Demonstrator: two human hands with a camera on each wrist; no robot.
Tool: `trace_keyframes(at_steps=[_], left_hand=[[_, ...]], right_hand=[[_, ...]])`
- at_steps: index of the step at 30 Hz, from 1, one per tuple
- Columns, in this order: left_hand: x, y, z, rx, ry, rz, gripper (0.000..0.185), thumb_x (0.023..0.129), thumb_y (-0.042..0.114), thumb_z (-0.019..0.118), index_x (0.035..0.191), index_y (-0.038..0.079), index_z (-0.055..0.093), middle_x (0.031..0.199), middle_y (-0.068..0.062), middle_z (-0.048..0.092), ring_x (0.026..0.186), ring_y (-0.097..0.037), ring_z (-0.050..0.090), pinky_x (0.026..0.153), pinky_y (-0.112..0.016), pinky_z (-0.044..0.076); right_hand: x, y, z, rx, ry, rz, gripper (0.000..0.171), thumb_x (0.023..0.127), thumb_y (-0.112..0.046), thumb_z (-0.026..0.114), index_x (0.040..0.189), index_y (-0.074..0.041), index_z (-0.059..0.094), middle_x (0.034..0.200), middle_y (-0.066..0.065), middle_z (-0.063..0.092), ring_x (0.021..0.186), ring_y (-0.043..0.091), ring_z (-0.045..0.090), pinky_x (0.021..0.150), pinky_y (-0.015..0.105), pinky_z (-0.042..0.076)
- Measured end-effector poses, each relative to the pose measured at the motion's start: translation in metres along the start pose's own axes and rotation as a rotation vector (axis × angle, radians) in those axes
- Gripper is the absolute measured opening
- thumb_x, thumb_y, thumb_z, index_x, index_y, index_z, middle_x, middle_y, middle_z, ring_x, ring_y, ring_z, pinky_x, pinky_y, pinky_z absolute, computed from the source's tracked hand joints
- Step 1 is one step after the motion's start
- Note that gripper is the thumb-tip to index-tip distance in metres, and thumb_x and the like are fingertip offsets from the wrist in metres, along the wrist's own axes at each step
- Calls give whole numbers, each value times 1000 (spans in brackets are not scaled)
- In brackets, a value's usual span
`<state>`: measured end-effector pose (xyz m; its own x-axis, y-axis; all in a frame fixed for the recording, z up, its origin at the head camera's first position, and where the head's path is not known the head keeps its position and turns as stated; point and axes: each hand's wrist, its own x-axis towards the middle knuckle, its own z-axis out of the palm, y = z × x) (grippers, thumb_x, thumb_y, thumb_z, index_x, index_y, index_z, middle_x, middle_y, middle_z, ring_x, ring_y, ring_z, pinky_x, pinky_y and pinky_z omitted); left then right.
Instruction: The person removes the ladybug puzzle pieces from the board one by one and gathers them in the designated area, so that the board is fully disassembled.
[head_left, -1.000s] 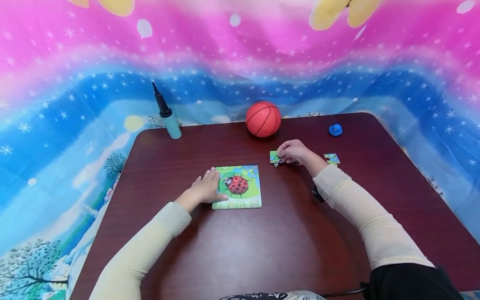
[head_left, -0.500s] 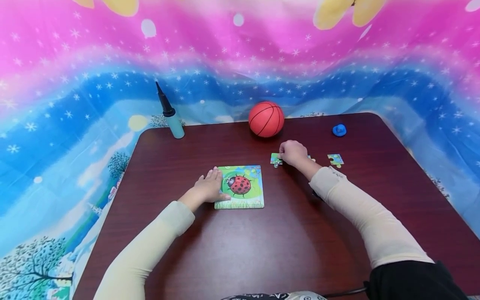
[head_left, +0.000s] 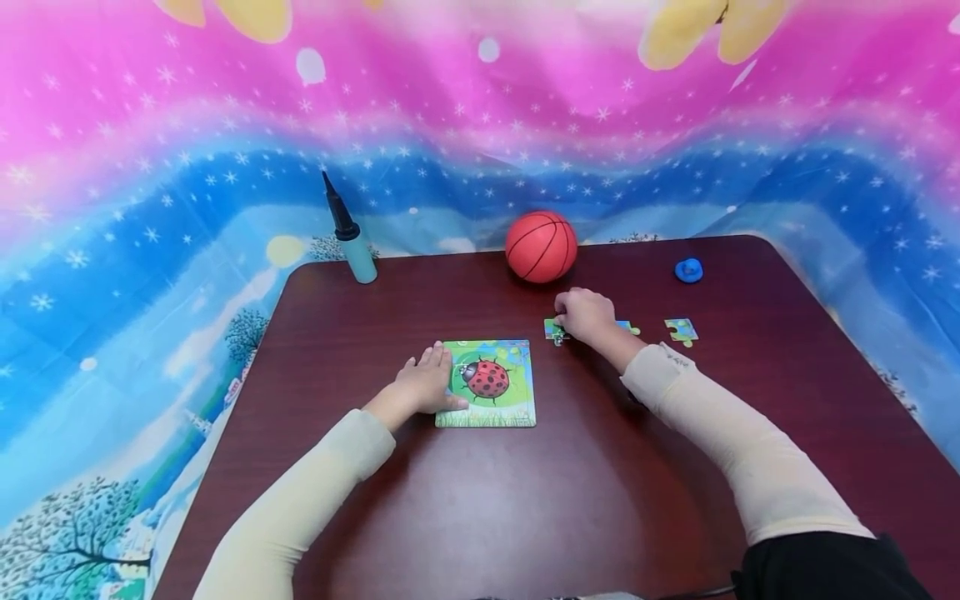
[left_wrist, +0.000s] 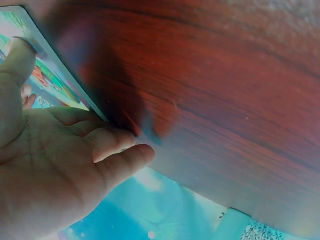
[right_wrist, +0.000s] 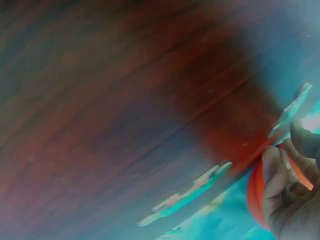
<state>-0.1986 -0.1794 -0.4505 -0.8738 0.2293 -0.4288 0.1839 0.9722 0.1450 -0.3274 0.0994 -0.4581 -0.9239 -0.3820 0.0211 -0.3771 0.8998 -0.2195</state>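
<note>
My left hand (head_left: pixel 422 386) lies along the left edge of a square ladybug puzzle (head_left: pixel 516 400). Its fingers are extended, and in the left wrist view the thumb (left_wrist: pixel 19 60) rests on top of the puzzle. Farther back to the right, my right hand (head_left: pixel 587 317) has its fingers curled and pinches a small green-and-blue puzzle piece (head_left: pixel 556 333) at its right side. The piece (right_wrist: pixel 292 111) looks flat and close to the tabletop in the right wrist view. A second puzzle piece (head_left: pixel 628 326) is partly hidden behind my right wrist.
Another loose puzzle piece (head_left: pixel 681 332) lies farther right on the dark wooden table (head_left: pixel 480 517). A red basketball (head_left: pixel 542 247) stands just behind my right hand. At the back are a teal hand pump (head_left: pixel 362 260) and a small blue object (head_left: pixel 688 271).
My right hand has turned so its knuckles face up, with its fingers staying at the puzzle piece. The piece shifts slightly toward me. My left hand stays on the puzzle.
</note>
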Motion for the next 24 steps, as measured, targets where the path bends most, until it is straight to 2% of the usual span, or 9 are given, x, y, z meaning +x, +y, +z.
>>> trace_keyframes(at_steps=[3,7,9,11,13,15,17,19,24], left_hand=[[0,3,1,9,-8,6,103,83,63,56,150,0,10,157,-18,2,144,-31,6,113,-51,14],[-1,4,-1,28,-11,8,102,83,63,56,150,0,11,157,-19,4,144,-32,8,113,-51,14],[-1,3,-3,18,-8,10,103,83,62,58,150,-1,11,156,-21,4,144,-33,8,113,-50,14],[-2,1,-4,-15,-1,11,104,83,60,60,150,-2,10,155,-23,2,143,-35,7,113,-49,14],[-2,1,-5,-67,21,16,103,85,59,58,150,-1,7,155,-24,0,143,-36,4,114,-49,14],[0,2,-6,-110,62,28,96,89,57,52,151,1,4,155,-23,-3,143,-36,2,114,-49,13],[5,7,-7,-110,109,43,87,94,55,45,152,5,3,156,-21,-3,143,-36,1,113,-50,12],[9,13,-7,-81,143,46,80,97,54,38,152,8,4,157,-20,-3,143,-37,2,113,-52,12],[17,25,4,-2,124,-12,84,92,64,37,153,18,3,157,-16,-3,143,-39,2,111,-56,14]], right_hand=[[-13,-14,-2,-18,35,-68,12,88,-24,66,97,-17,71,96,3,63,88,22,60,65,44,51],[-33,-42,0,-60,43,-215,16,88,-30,66,97,-21,74,95,0,65,86,18,62,59,41,51],[-43,-54,3,-95,-3,-275,26,87,-38,66,103,-20,73,92,0,62,79,16,60,53,37,49],[-51,-66,5,-130,-85,-313,43,84,-47,67,114,-16,70,90,1,55,72,16,54,48,33,43],[-56,-73,7,-166,-167,-323,60,81,-54,66,125,-14,63,89,2,49,69,15,47,48,30,39],[-59,-78,8,-186,-205,-317,68,78,-57,67,130,-14,59,91,3,47,71,16,45,50,31,38],[-61,-80,8,-185,-193,-308,66,76,-55,71,128,-15,61,92,2,49,74,16,47,53,32,40],[-61,-80,9,-173,-166,-304,58,74,-52,74,119,-16,66,92,1,53,76,17,50,56,33,43],[-59,-80,12,-139,-186,-299,41,72,-46,79,95,-15,65,82,-3,56,72,16,53,54,34,43]])
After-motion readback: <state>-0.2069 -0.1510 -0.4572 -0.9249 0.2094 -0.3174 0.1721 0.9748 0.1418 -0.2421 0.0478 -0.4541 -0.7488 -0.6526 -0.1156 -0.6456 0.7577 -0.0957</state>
